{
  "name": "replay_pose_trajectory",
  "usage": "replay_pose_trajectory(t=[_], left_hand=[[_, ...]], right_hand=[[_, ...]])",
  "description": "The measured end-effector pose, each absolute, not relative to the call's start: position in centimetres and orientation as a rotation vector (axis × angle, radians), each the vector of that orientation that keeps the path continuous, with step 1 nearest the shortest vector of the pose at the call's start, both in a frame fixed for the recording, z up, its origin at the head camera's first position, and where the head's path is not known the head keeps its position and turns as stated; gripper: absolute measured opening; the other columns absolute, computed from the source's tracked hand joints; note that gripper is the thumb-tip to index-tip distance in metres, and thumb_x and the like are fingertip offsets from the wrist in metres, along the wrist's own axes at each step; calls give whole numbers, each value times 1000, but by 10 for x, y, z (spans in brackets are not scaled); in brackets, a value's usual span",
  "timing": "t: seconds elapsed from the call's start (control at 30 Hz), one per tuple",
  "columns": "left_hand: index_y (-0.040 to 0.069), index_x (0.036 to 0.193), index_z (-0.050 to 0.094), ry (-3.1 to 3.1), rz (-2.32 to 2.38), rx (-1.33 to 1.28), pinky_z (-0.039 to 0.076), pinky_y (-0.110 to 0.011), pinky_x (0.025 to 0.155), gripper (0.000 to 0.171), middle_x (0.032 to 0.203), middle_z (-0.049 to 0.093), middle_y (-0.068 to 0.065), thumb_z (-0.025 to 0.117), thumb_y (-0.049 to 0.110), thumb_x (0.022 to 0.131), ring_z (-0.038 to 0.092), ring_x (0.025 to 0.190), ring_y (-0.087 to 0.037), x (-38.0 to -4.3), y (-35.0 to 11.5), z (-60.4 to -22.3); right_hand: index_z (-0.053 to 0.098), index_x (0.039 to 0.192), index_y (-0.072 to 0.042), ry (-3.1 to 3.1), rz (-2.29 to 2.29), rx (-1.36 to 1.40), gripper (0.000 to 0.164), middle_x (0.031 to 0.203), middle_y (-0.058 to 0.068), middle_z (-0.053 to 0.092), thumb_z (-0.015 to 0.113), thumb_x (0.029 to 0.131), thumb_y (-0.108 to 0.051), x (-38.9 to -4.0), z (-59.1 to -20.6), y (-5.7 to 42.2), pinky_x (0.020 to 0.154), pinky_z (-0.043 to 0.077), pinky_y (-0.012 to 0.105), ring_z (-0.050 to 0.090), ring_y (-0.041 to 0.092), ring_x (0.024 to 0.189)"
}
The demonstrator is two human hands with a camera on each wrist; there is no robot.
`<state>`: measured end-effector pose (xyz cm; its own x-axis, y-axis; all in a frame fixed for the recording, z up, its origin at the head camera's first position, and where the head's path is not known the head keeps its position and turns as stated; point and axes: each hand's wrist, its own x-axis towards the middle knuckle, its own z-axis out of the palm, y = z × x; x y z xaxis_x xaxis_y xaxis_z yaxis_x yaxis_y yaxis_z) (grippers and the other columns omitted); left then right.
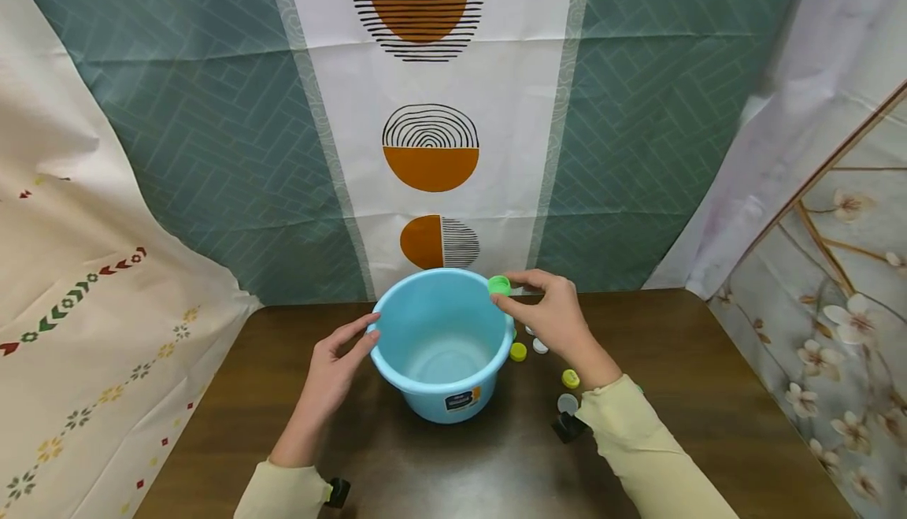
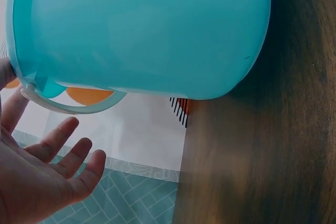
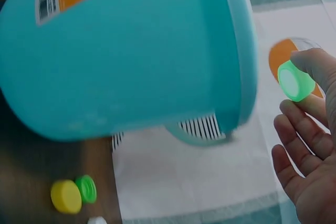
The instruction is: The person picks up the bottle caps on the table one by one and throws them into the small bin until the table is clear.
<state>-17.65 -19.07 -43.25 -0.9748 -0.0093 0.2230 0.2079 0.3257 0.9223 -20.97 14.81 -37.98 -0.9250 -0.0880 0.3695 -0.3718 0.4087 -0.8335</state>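
Note:
A light blue plastic bucket (image 1: 442,401) stands upright on the table, with nothing visible inside it. My left hand (image 1: 336,361) holds its left rim with thumb and index finger; in the left wrist view the other fingers (image 2: 84,177) spread loosely below the bucket's handle (image 2: 79,109). Between thumb and index finger, my right hand (image 1: 556,310) pinches a green bottle cap (image 1: 499,285) over the bucket's right rim. In the right wrist view the cap (image 3: 295,81) is just beyond the rim, while the remaining fingers hang half curled.
On the dark wooden table (image 1: 283,330), right of the bucket, lie several loose caps: yellow caps (image 1: 519,352), a white cap (image 1: 540,346) and a pale cap (image 1: 568,403) near the right sleeve. A patterned cloth (image 1: 439,78) hangs behind the table.

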Motion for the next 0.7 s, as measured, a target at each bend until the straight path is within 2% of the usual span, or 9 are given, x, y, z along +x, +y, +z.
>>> replay_pose_trajectory(t=[0.2,0.33,0.7], left_hand=[[33,121,62,-2426,-1675,-159,42,-37,97,35,126,59,11,62,43,87,51,120,-9,-174,-191,-433],[33,121,62,-2427,-1667,-152,42,-42,97,35,127,58,9,62,43,88,50,120,-11,-173,-191,-434],[33,121,63,-2454,-1635,-118,42,-40,97,36,128,58,7,62,45,87,50,120,-12,-173,-186,-429]], right_hand=[[69,108,-28,-2389,1523,457,39,105,-8,67,74,75,-47,-215,-381,124,80,53,32,60,17,100],[69,108,-29,-2396,1524,483,39,104,-11,67,74,74,-48,-218,-380,111,81,52,34,60,14,99],[70,106,-27,-2465,1511,546,37,105,-12,66,76,74,-46,-220,-375,87,87,49,38,58,15,102]])
